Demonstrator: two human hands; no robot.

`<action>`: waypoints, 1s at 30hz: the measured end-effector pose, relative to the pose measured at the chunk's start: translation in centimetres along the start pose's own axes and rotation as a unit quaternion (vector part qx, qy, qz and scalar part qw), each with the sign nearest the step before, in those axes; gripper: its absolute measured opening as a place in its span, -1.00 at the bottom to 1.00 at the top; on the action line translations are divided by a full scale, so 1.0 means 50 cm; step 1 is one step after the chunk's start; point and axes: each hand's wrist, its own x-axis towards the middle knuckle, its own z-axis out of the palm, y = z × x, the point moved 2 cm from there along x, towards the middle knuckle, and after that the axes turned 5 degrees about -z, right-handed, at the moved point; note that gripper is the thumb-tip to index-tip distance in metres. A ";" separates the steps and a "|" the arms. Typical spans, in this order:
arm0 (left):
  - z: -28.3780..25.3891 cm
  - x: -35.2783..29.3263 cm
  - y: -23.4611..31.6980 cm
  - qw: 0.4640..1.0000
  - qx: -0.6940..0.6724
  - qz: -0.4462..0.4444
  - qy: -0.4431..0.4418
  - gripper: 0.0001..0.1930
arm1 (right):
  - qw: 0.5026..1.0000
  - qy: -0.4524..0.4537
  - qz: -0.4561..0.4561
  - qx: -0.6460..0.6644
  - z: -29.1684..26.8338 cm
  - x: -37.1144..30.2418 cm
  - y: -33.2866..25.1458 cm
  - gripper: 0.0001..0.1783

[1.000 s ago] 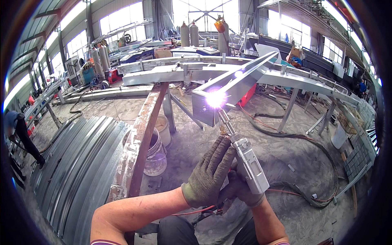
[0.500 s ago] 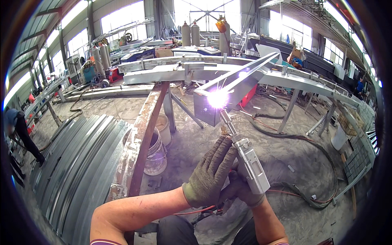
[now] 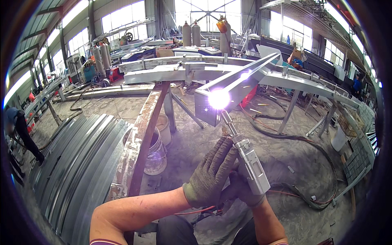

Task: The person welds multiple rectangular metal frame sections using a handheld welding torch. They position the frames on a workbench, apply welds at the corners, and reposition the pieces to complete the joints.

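A silver handheld welding gun [image 3: 254, 168] points up and away from me, its narrow nozzle at a dazzling white-violet spot. My right hand [image 3: 244, 191], in a dark glove, is closed around its handle, mostly underneath the body. Against the gun's left side rests my left hand [image 3: 210, 171], gloved in grey-green, its fingers long and pressed together, steadying the front part; the thumb is hidden. The glowing spot sits on the near top edge of a long angular sheet-metal piece [image 3: 206, 112], which runs away to the upper right. The glare hides the contact point.
A curved steel frame [image 3: 163, 76] on legs crosses behind the metal piece. At left are a rusty beam [image 3: 141, 136], buckets [image 3: 155, 157] and stacked metal strips [image 3: 77, 155]. Hoses [image 3: 310, 141] loop over the floor at right. A person [image 3: 22, 128] stands far left.
The glow has become rounder and whiter, with fewer spark streaks around it, and its lit spot sits very slightly farther right. Both hands keep nearly the same hold on the gun.
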 end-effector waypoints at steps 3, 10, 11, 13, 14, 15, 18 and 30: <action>-0.001 -0.001 0.003 1.000 -0.007 -0.005 0.001 -0.06 | 0.997 0.019 0.008 0.073 0.006 -0.003 0.010 -0.83; 0.004 0.000 0.001 1.000 -0.013 -0.003 0.006 -0.05 | 0.997 0.004 -0.075 0.009 0.003 -0.002 0.038 -0.71; 0.003 0.000 0.003 1.000 -0.013 -0.003 0.006 -0.05 | 0.997 0.005 -0.071 0.020 0.005 0.000 0.034 -0.69; 0.000 -0.002 0.002 1.000 -0.014 0.002 0.009 -0.05 | 0.999 -0.007 -0.024 0.048 0.006 0.000 0.007 -0.65; -0.003 -0.003 0.001 1.000 -0.011 0.000 0.005 -0.05 | 0.999 -0.025 -0.010 0.043 0.002 -0.001 0.004 -0.64; -0.004 -0.002 0.004 1.000 -0.011 -0.001 0.002 -0.05 | 0.998 -0.042 0.002 0.035 -0.007 -0.003 -0.001 -0.62; -0.002 -0.001 0.006 1.000 -0.012 0.001 0.004 -0.06 | 0.996 -0.078 -0.020 0.036 -0.025 -0.009 0.020 -0.55; -0.007 0.002 0.016 1.000 -0.006 -0.015 0.015 -0.08 | 0.994 -0.090 0.051 0.020 -0.034 -0.019 0.024 -0.33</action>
